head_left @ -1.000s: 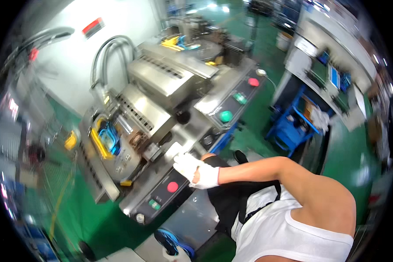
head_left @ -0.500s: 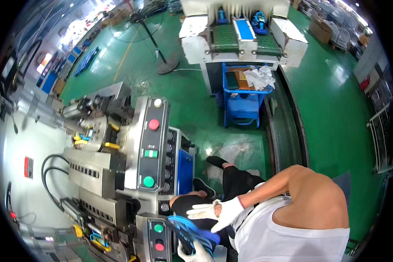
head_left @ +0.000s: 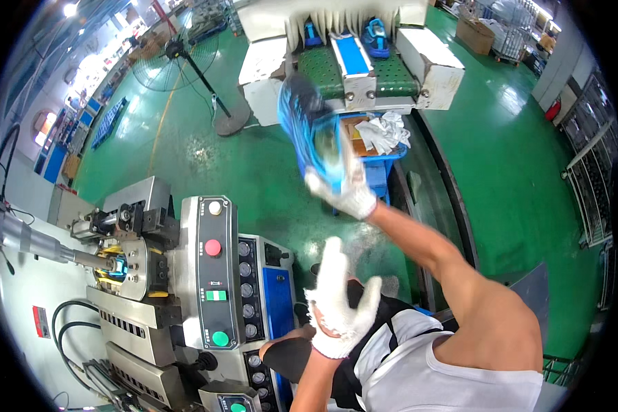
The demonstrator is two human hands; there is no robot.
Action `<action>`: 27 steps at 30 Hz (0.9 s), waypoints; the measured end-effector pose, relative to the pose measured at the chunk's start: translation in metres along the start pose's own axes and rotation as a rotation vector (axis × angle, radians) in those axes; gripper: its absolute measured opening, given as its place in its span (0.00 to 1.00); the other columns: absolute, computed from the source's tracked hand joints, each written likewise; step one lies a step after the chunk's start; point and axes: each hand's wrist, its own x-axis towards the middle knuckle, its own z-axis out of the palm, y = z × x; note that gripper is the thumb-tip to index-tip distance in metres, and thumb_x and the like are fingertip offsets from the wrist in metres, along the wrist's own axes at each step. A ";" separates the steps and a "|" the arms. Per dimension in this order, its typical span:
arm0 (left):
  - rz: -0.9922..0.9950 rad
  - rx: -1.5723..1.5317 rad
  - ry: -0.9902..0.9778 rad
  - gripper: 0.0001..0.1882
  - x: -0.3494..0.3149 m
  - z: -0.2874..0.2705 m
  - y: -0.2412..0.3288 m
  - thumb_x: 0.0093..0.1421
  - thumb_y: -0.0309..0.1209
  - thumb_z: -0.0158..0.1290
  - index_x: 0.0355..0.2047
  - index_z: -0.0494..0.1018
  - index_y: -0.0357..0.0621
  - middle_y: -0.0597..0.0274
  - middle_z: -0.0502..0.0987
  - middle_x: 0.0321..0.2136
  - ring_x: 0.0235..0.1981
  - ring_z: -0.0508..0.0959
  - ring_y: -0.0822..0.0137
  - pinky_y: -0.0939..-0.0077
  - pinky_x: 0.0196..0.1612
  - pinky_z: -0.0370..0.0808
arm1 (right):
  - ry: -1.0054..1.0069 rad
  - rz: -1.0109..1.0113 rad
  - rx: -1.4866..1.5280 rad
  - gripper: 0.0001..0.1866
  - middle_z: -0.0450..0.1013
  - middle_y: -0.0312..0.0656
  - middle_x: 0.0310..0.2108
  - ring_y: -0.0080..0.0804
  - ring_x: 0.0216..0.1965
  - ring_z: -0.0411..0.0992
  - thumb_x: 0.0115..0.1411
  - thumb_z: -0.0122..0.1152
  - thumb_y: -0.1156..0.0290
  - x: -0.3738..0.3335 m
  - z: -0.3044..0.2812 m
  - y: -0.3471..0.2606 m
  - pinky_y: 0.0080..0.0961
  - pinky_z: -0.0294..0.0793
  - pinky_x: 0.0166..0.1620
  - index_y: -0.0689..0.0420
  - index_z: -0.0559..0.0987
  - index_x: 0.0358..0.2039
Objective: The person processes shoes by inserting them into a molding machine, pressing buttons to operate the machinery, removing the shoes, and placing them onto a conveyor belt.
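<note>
A blue and black shoe, smeared by motion, is up in front of me at arm's length. My right hand, in a white glove, grips it at its near end. The shoe's dark end points away, toward the conveyor. Lower down, my left hand is raised in a worn white glove with its thumb apart from the other fingers. Nothing is in it, and it is beside the machine's panel without touching it. On the left, a metal machine has yellow clamp parts around something blue.
A control panel with coloured buttons fronts the machine. Ahead stands a conveyor carrying blue shoes under a fringed opening. A blue cart with white cloths sits before it. A standing fan is at far left, and a dark floor rail runs along the right.
The shoe has gone from my left hand low by the machine to my right hand, now lifted forward. My left hand has let go and come up. The view has shifted.
</note>
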 end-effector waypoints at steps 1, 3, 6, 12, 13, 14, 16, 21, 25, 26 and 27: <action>0.009 0.022 -0.011 0.45 -0.010 0.003 -0.007 0.53 0.22 0.70 0.69 0.61 0.31 0.34 0.70 0.64 0.66 0.72 0.38 0.55 0.68 0.69 | 0.012 0.152 -0.002 0.54 0.74 0.58 0.57 0.51 0.59 0.75 0.54 0.72 0.59 0.034 0.009 0.024 0.39 0.77 0.61 0.64 0.54 0.74; -0.220 0.072 -0.054 0.43 -0.040 0.003 -0.026 0.55 0.22 0.68 0.69 0.61 0.31 0.34 0.71 0.63 0.63 0.74 0.39 0.56 0.67 0.71 | 0.230 0.229 -0.274 0.49 0.77 0.57 0.55 0.52 0.55 0.78 0.53 0.70 0.47 0.099 0.029 0.088 0.44 0.75 0.62 0.64 0.64 0.68; -0.793 0.045 -0.032 0.38 -0.110 -0.004 -0.040 0.60 0.19 0.63 0.69 0.60 0.30 0.38 0.71 0.63 0.64 0.75 0.46 0.58 0.67 0.71 | -0.147 0.646 -0.439 0.53 0.76 0.62 0.58 0.55 0.62 0.74 0.50 0.68 0.36 0.202 0.040 0.172 0.42 0.71 0.65 0.64 0.70 0.66; -1.271 0.069 0.310 0.35 -0.228 -0.024 0.002 0.61 0.19 0.60 0.67 0.61 0.29 0.41 0.70 0.64 0.64 0.74 0.49 0.59 0.68 0.71 | -0.256 0.640 -0.576 0.41 0.80 0.54 0.52 0.47 0.50 0.81 0.57 0.65 0.36 0.262 0.079 0.263 0.39 0.79 0.54 0.63 0.82 0.55; -1.290 0.078 0.375 0.34 -0.242 -0.025 0.006 0.61 0.19 0.60 0.67 0.62 0.30 0.41 0.70 0.64 0.64 0.74 0.49 0.59 0.67 0.72 | -0.291 0.620 -0.593 0.40 0.80 0.55 0.53 0.48 0.52 0.81 0.58 0.64 0.36 0.266 0.091 0.261 0.40 0.78 0.55 0.61 0.83 0.54; -1.307 0.075 0.432 0.34 -0.258 -0.028 0.010 0.61 0.19 0.60 0.67 0.62 0.30 0.41 0.70 0.64 0.64 0.74 0.50 0.59 0.67 0.72 | -0.286 0.598 -0.696 0.42 0.79 0.55 0.56 0.51 0.55 0.78 0.59 0.61 0.33 0.260 0.087 0.269 0.41 0.75 0.60 0.61 0.83 0.55; -1.297 -0.031 0.583 0.33 -0.257 -0.017 0.029 0.64 0.16 0.56 0.68 0.60 0.31 0.41 0.71 0.63 0.63 0.75 0.50 0.61 0.67 0.72 | -0.093 0.353 -0.660 0.39 0.80 0.54 0.53 0.47 0.54 0.78 0.63 0.62 0.39 0.254 0.066 0.282 0.40 0.74 0.58 0.61 0.78 0.59; -1.406 0.171 0.743 0.23 -0.287 -0.042 0.049 0.68 0.22 0.57 0.62 0.68 0.33 0.46 0.78 0.57 0.55 0.82 0.57 0.66 0.59 0.78 | -0.522 0.634 0.209 0.35 0.74 0.53 0.58 0.34 0.50 0.77 0.70 0.64 0.60 -0.002 0.108 0.135 0.26 0.80 0.49 0.67 0.63 0.69; -1.328 0.526 0.949 0.12 -0.337 -0.054 0.075 0.66 0.25 0.60 0.49 0.79 0.40 0.54 0.83 0.45 0.43 0.84 0.63 0.67 0.48 0.80 | -0.888 0.888 0.260 0.42 0.58 0.57 0.72 0.38 0.59 0.72 0.66 0.69 0.67 -0.171 0.098 0.050 0.31 0.83 0.49 0.69 0.58 0.73; -1.434 0.459 1.086 0.10 -0.355 -0.050 0.093 0.66 0.26 0.60 0.47 0.79 0.41 0.55 0.82 0.42 0.39 0.83 0.64 0.67 0.43 0.80 | -0.980 0.883 0.279 0.42 0.57 0.56 0.73 0.38 0.60 0.72 0.66 0.68 0.69 -0.196 0.096 0.019 0.33 0.83 0.53 0.67 0.57 0.74; -1.457 0.634 1.083 0.10 -0.388 -0.042 0.111 0.66 0.26 0.60 0.47 0.79 0.40 0.55 0.83 0.42 0.39 0.83 0.62 0.68 0.44 0.80 | -1.113 0.796 0.298 0.41 0.58 0.54 0.73 0.37 0.55 0.76 0.67 0.67 0.70 -0.209 0.098 -0.014 0.31 0.83 0.51 0.67 0.57 0.74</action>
